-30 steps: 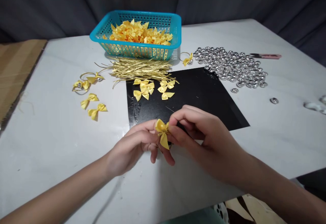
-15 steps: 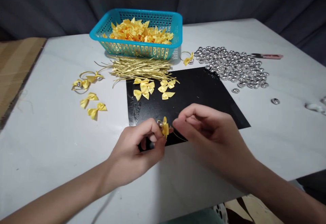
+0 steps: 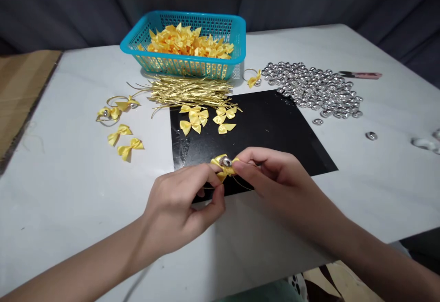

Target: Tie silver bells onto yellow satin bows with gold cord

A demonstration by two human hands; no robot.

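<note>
Over the black mat (image 3: 275, 123): yellow bow (image 3: 223, 167), now turned flat with silver bead (image 3: 226, 161) facing up, pinched between left hand (image 3: 178, 205) and right hand (image 3: 275, 178), drawn closer than half a second ago; gold wire (image 3: 240, 183) trails below. Judged: fastening under way.

Both forearms are bare to the frame's edge, and the hands (image 3: 178, 203) wear no gloves, rings or watch.
</note>
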